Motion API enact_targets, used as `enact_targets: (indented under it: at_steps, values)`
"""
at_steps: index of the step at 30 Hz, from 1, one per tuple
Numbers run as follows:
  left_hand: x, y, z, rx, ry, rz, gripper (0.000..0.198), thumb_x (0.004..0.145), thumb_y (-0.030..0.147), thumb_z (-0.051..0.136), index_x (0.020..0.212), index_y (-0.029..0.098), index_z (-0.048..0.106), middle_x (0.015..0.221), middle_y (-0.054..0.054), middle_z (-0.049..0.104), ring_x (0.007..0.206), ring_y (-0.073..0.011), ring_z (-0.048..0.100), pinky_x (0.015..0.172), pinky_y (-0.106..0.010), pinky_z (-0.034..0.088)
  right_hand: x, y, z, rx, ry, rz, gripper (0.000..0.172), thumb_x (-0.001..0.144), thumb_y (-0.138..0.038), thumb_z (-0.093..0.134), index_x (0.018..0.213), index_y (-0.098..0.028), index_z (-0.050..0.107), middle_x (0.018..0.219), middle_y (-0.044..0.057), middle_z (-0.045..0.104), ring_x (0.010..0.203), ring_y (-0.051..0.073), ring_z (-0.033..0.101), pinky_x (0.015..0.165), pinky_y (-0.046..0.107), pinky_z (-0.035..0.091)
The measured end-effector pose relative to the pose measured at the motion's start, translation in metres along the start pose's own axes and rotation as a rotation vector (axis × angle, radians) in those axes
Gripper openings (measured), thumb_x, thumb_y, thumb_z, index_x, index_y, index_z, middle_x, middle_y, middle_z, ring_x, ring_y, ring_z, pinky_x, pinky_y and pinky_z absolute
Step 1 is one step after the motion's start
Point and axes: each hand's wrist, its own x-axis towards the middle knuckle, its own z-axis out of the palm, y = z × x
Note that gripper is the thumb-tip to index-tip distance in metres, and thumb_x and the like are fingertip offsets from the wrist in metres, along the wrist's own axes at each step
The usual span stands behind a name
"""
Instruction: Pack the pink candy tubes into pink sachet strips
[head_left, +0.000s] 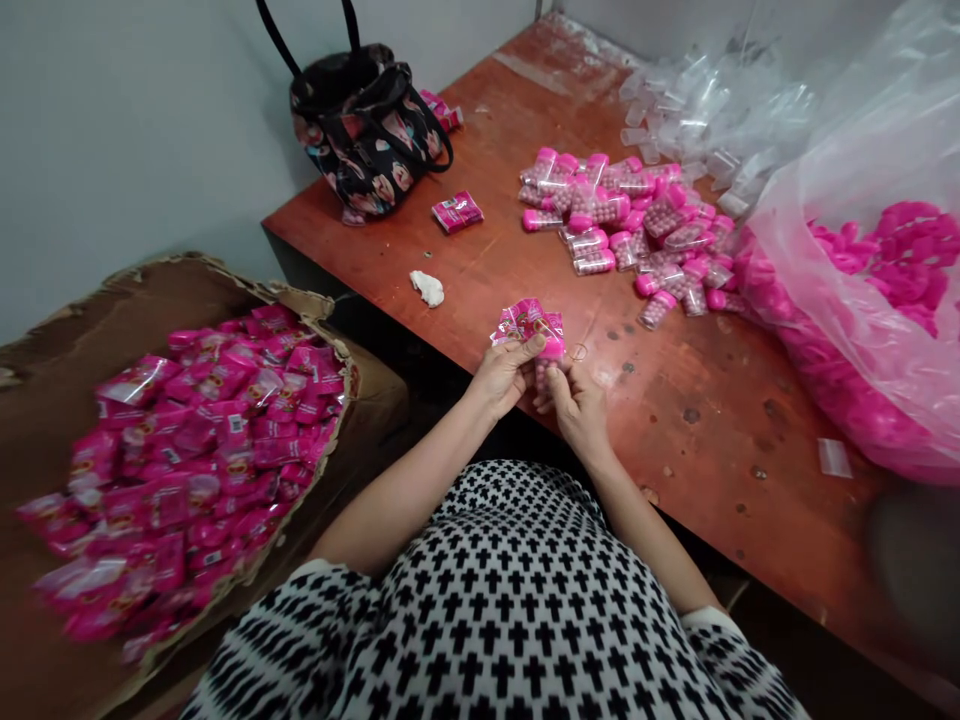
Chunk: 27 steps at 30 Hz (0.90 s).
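Observation:
At the table's near edge my left hand [504, 378] is closed, pinching a printed pink wrapper [517, 318] between thumb and fingers. Close beside it, my right hand [581, 408] grips a small clear bottle [541, 374] of pink beads with a pink cap, thumb pressed against its side. Cap and wrapper overlap; whether the bottle is partly inside the wrapper I cannot tell. My fingers hide the bottle's lower part. Farther back lies a pile of similar filled bottles [600, 208]. A flat stack of pink wrappers [457, 212] rests on the table beyond my left hand.
An open cardboard box [343, 372] at left holds many filled pink packets [225, 430]. A flowered black bag [367, 140] stands at the table's far left corner. White crumpled scrap [427, 288] lies near the edge. Clear empty tubes [697, 110] and a plastic bag of pink caps [847, 370] occupy the right.

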Motion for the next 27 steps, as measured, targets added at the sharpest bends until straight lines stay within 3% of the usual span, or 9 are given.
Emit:
enact_targets:
  at_steps: [4, 8, 15, 18, 23, 27]
  values:
    - [0.001, 0.008, -0.001, 0.121, -0.029, 0.010, 0.037, 0.054, 0.036, 0.084, 0.058, 0.009, 0.059, 0.053, -0.003, 0.060, 0.046, -0.0105, 0.055, 0.048, -0.024, 0.046, 0.007, 0.000, -0.006, 0.245, -0.118, 0.105, 0.030, 0.081, -0.049, 0.058, 0.085, -0.019, 0.058, 0.068, -0.002, 0.063, 0.047, 0.009, 0.058, 0.042, 0.021, 0.050]
    - [0.003, 0.013, -0.004, 0.216, -0.084, 0.030, 0.033, 0.057, 0.034, 0.082, 0.058, 0.008, 0.061, 0.056, -0.004, 0.062, 0.050, -0.0124, 0.058, 0.053, -0.027, 0.048, 0.015, 0.001, -0.011, 0.338, -0.200, 0.141, 0.028, 0.080, -0.047, 0.060, 0.080, -0.018, 0.059, 0.064, -0.003, 0.062, 0.046, 0.008, 0.058, 0.041, 0.019, 0.048]
    - [-0.001, 0.007, -0.001, 0.166, 0.021, 0.136, 0.033, 0.057, 0.034, 0.081, 0.055, 0.011, 0.058, 0.053, -0.002, 0.060, 0.046, -0.0110, 0.055, 0.050, -0.026, 0.047, 0.008, -0.010, -0.005, 0.089, -0.096, 0.036, 0.026, 0.083, -0.045, 0.058, 0.078, -0.019, 0.059, 0.060, -0.004, 0.058, 0.044, 0.008, 0.055, 0.041, 0.020, 0.047]
    - [-0.003, 0.005, 0.000, 0.172, 0.006, 0.117, 0.031, 0.058, 0.033, 0.081, 0.059, 0.010, 0.061, 0.055, -0.002, 0.061, 0.046, -0.0102, 0.055, 0.049, -0.025, 0.046, 0.005, -0.009, -0.004, 0.026, -0.036, 0.002, 0.026, 0.082, -0.046, 0.058, 0.082, -0.020, 0.060, 0.059, -0.004, 0.058, 0.046, 0.008, 0.056, 0.043, 0.020, 0.048]
    - [-0.007, 0.006, -0.004, 0.221, -0.128, 0.005, 0.031, 0.062, 0.034, 0.079, 0.057, 0.009, 0.061, 0.051, -0.003, 0.058, 0.043, -0.0108, 0.054, 0.044, -0.024, 0.044, 0.010, -0.002, 0.000, 0.316, -0.121, 0.121, 0.032, 0.079, -0.050, 0.060, 0.076, -0.018, 0.058, 0.060, -0.003, 0.060, 0.042, 0.008, 0.054, 0.036, 0.019, 0.045]
    - [-0.008, 0.007, -0.005, 0.185, -0.041, 0.021, 0.030, 0.059, 0.033, 0.081, 0.060, 0.009, 0.062, 0.052, -0.002, 0.058, 0.042, -0.0099, 0.051, 0.040, -0.024, 0.042, 0.009, -0.002, 0.004, 0.371, -0.035, 0.140, 0.032, 0.073, -0.048, 0.067, 0.083, -0.020, 0.056, 0.064, -0.004, 0.062, 0.047, 0.008, 0.058, 0.043, 0.019, 0.051]
